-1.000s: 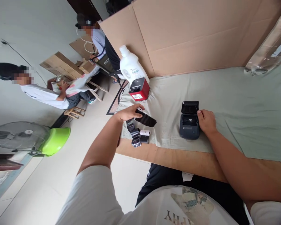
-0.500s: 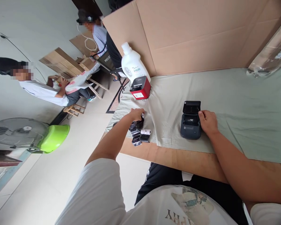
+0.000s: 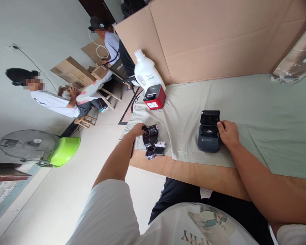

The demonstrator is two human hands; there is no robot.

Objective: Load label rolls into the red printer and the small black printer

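Note:
My left hand (image 3: 138, 130) pinches the left edge of a black-coated paper roll (image 3: 153, 134), whose black strip spreads out flat and creased from the fingers to the white roll end. Just below it lies a second roll (image 3: 160, 144), white with a black loose tail, beside crumpled shiny black strips (image 3: 150, 153). My right hand (image 3: 228, 132) is at the right side of a dark portable label printer (image 3: 209, 139), thumb and fingers closed at the hinge of its raised lid (image 3: 210, 117). The printer's inner bay shows open; the fingertips' far side is hidden.
A red and black printer (image 3: 155, 98) stands before a white detergent bottle (image 3: 149, 73) and a cardboard panel (image 3: 214, 41). The cloth-covered table (image 3: 257, 112) has a bare wooden front edge. Two people sit at the left, near a fan (image 3: 28, 144) and green basin (image 3: 65, 151).
My left hand has moved left and slightly down from the roll's white end to the edge of its black strip, which now lies spread and visible. My right hand stays at the printer.

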